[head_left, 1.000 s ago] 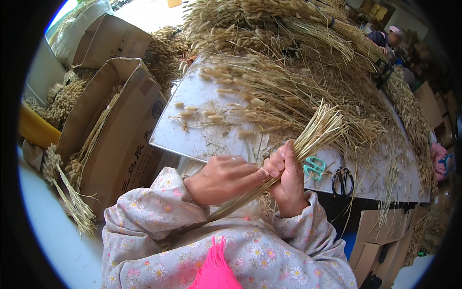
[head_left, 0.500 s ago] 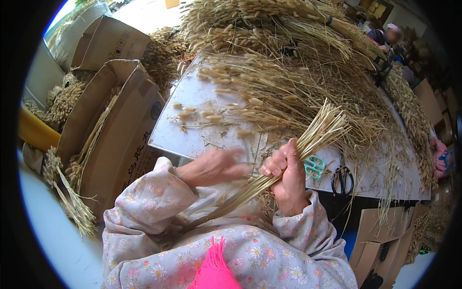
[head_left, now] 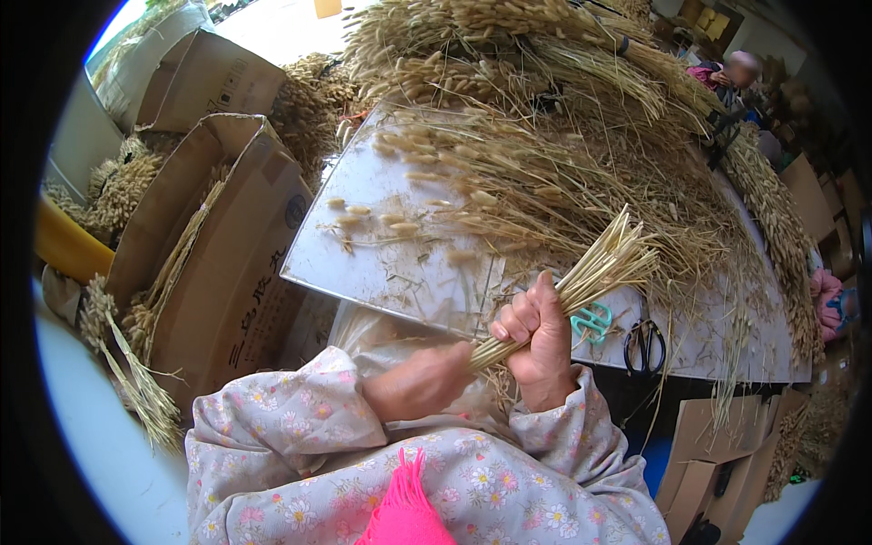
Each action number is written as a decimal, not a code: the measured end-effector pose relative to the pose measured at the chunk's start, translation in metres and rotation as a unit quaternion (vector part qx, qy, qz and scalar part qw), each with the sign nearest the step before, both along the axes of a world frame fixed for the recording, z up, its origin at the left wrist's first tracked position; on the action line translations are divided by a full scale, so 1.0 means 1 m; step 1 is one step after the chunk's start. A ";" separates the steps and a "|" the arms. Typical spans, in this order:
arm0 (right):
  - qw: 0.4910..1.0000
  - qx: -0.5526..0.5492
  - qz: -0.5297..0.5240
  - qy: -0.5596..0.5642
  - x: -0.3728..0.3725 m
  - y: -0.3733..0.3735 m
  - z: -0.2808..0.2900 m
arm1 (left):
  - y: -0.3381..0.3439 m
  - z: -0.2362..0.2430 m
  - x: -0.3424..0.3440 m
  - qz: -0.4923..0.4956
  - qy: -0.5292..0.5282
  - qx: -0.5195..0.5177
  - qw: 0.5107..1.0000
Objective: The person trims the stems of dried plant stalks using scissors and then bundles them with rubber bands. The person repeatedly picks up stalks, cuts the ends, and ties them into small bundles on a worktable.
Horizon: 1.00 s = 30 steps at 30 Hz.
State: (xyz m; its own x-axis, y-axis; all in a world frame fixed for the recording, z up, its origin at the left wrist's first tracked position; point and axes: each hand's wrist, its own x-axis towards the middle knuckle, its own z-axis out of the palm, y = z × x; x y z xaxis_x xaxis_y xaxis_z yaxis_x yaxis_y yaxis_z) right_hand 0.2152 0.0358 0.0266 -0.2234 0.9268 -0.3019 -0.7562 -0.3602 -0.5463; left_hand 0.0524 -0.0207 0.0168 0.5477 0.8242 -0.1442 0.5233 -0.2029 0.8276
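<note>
My right hand [head_left: 536, 331] is closed round a bundle of dried grass stalks [head_left: 607, 263], whose cut ends fan out up and to the right. Lower on the same bundle, my left hand [head_left: 422, 381] wraps the stalks in front of my body; motion smears its fingers. The bundle's lower end is hidden behind the left hand and sleeve. Beyond my right hand lie turquoise-handled scissors [head_left: 590, 322] and black-handled scissors [head_left: 645, 347] by the table's near edge. Loose dried grass with fluffy seed heads [head_left: 527, 177] spreads over the white table [head_left: 363, 259].
Tall cardboard boxes [head_left: 232, 263] holding dried grass stand on the left. Large grass bundles [head_left: 436, 45] are piled at the back. Another open box [head_left: 713, 445] sits below the table at right. A co-worker [head_left: 727, 77] is at the far right.
My left hand has come down from above the bundle and closed round its lower stalks. The right hand keeps its grip, with the bundle slightly lower.
</note>
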 end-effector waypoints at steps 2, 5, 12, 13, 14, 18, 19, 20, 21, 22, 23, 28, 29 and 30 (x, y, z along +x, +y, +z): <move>0.997 0.070 0.026 -0.008 0.000 -0.001 0.000 | 0.005 0.004 -0.002 -0.035 -0.082 -0.033 0.995; 0.993 0.112 0.046 0.013 0.001 -0.006 0.005 | 0.017 0.010 0.000 -0.091 -0.287 -0.292 0.908; 0.966 0.225 0.099 0.081 0.010 -0.021 0.013 | 0.000 0.018 0.014 -0.059 -0.269 -0.366 0.889; 0.956 0.258 0.104 0.090 0.011 -0.022 0.012 | -0.003 0.018 0.014 -0.060 -0.250 -0.280 0.925; 0.945 0.291 0.110 0.100 0.014 -0.023 0.011 | -0.005 0.019 0.013 -0.060 -0.228 -0.198 0.951; 0.912 0.376 0.147 -0.078 0.033 -0.003 0.005 | -0.003 0.026 -0.006 -0.004 -0.154 -0.026 0.988; 0.905 0.369 0.128 -0.170 0.042 0.004 0.004 | -0.003 0.030 -0.022 0.041 -0.176 -0.019 0.983; 0.904 0.325 0.155 -0.229 0.050 0.019 0.001 | 0.000 0.032 -0.037 0.096 -0.179 -0.053 0.978; 0.888 0.283 0.144 -0.332 0.054 0.035 -0.006 | 0.002 0.035 -0.051 0.139 -0.213 -0.019 0.967; 0.861 0.237 0.130 -0.430 0.054 0.050 -0.015 | 0.004 0.037 -0.066 0.195 -0.185 -0.030 0.963; 0.809 0.269 0.116 -0.510 0.051 0.064 -0.027 | 0.005 0.038 -0.075 0.235 -0.274 -0.091 0.928; 0.538 0.416 0.013 -0.733 0.026 0.113 -0.083 | 0.011 0.044 -0.107 0.314 -0.342 -0.171 0.869; 0.507 0.410 0.017 -0.758 0.021 0.119 -0.091 | 0.013 0.045 -0.113 0.319 -0.358 -0.192 0.856; 0.474 0.424 0.006 -0.771 0.015 0.123 -0.098 | 0.017 0.045 -0.117 0.307 -0.376 -0.201 0.851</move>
